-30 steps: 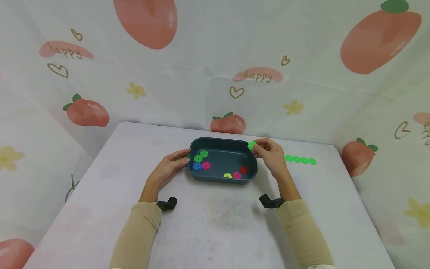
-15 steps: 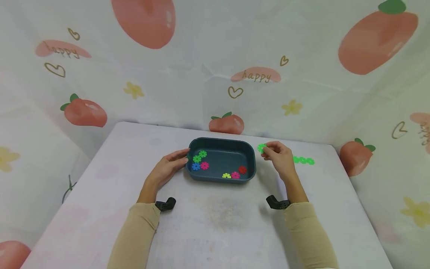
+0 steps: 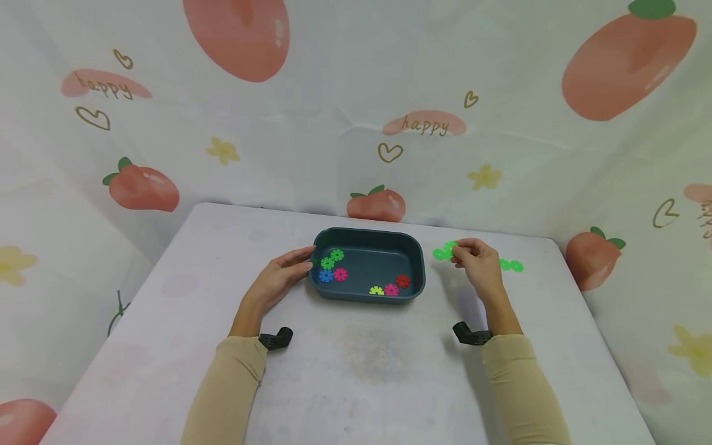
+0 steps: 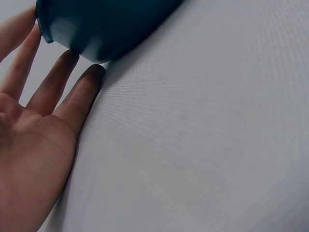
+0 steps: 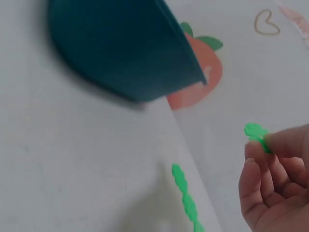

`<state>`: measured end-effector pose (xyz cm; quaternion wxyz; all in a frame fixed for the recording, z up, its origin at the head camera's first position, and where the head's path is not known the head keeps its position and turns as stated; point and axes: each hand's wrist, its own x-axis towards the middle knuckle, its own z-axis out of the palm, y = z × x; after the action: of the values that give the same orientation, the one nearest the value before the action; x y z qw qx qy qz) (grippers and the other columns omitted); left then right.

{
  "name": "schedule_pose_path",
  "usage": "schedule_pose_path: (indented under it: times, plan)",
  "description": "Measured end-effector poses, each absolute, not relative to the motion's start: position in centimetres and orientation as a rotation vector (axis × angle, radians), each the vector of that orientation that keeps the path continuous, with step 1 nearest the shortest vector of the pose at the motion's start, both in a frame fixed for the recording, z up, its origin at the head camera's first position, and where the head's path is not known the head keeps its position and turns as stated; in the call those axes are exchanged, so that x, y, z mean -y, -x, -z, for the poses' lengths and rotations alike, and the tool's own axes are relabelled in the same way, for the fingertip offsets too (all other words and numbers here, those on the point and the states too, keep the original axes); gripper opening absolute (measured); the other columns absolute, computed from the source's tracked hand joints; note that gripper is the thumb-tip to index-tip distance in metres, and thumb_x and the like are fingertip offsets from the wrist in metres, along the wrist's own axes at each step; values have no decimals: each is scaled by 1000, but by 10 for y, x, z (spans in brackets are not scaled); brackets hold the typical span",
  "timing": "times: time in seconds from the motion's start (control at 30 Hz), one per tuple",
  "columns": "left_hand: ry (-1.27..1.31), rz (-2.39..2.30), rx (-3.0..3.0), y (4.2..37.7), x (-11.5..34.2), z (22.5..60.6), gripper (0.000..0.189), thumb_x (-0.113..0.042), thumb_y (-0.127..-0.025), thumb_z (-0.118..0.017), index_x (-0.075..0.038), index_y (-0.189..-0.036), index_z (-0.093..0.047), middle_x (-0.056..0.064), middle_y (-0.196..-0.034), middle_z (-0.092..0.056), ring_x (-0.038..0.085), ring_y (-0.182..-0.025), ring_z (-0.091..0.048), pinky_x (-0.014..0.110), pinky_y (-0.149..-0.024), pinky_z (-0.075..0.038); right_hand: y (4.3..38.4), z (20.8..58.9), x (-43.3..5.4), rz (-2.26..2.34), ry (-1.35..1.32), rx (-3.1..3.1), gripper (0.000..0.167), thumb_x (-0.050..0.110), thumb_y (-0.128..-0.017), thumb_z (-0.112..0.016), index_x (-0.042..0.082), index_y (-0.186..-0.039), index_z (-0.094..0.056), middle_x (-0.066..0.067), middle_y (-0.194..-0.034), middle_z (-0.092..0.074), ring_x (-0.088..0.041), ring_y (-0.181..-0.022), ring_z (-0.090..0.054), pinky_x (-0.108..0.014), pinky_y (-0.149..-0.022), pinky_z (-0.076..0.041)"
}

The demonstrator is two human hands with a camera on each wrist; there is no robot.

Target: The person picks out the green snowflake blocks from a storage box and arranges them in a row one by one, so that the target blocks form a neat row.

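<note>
My left hand [image 3: 280, 275] rests at the left end of a dark teal tray [image 3: 364, 299]. In the left wrist view its extended fingers [image 4: 53, 82] touch the tray's end wall [image 4: 82, 29]. My right hand [image 3: 479, 264] pinches a bright green notched disc [image 3: 451, 247] between thumb and fingertips. That held disc [image 5: 255, 130] appears raised above the table in the right wrist view. Below it lies a row of similar green discs [image 5: 186, 195] on the table; the hand hides the row's middle in the head view, where a left-end disc [image 3: 439, 254] and right-end discs [image 3: 517, 266] show.
Inside the tray lie two green discs [image 3: 337, 254], a blue disc [image 3: 326, 275], a pink disc [image 3: 340, 274], and near the right end a yellow disc [image 3: 376, 290], another pink disc [image 3: 392, 290] and a red disc [image 3: 403, 281]. A patterned cloth backdrop [image 3: 311, 167] rises behind the table.
My right hand has moved right with the green disc, from the tray's right rim to over the left part of the green row. The left hand stays at the tray.
</note>
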<state>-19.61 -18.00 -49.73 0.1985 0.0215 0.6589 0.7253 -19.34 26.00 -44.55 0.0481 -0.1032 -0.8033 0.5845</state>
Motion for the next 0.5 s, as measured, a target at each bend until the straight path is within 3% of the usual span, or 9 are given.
schedule_pose_path:
  times: [0.5]
  plan:
    - [-61, -2041, -1833, 196, 180, 498, 56, -18, -99, -67, -12, -152, -48, 7, -164, -39, 23, -152, -34, 48, -128, -27, 191, 448, -304, -1865, 559, 2298, 36, 10, -98, -66, -7, -130, -58, 14, -79, -66, 1, -70, -69, -13, -67, -59]
